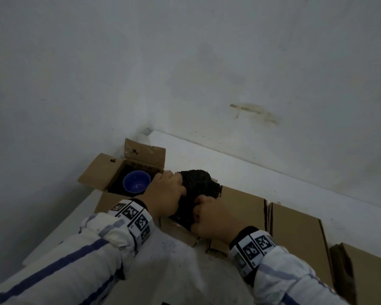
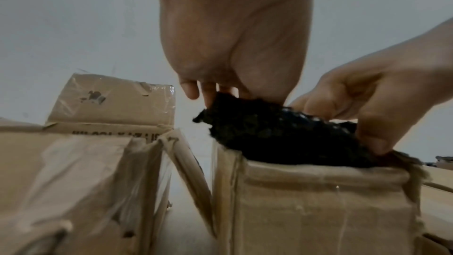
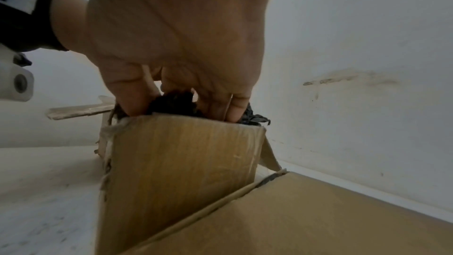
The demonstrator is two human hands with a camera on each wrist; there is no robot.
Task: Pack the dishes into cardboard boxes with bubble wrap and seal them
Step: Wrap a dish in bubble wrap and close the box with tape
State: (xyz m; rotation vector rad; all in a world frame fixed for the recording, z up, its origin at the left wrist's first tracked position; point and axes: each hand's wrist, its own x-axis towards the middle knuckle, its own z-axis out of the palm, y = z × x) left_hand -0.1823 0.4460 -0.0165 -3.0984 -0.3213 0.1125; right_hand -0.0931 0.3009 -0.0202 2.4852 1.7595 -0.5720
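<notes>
My left hand (image 1: 165, 192) and my right hand (image 1: 211, 216) are both down at the mouth of the middle cardboard box (image 2: 318, 201), fingers curled into the black bubble wrap (image 1: 198, 188) that bulges up over its top edge. The left grips the wad from the far left side, the right pinches it at the near edge, thumb and fingers tucked just inside the box's front wall. Just beside it on the left stands a second open box (image 1: 101, 172), flaps spread outward, with a blue bowl (image 1: 136, 181) sitting inside on dark padding; its inner flap leans toward my box, leaving only a narrow gap between them. On my right, flat cardboard panels (image 1: 295, 227) lie side by side on the white tabletop (image 1: 251, 168), touching my box's right side. The wall (image 1: 207, 62) runs close behind the boxes, and the corner hems in the left one; bare tabletop lies in front, toward me.
</notes>
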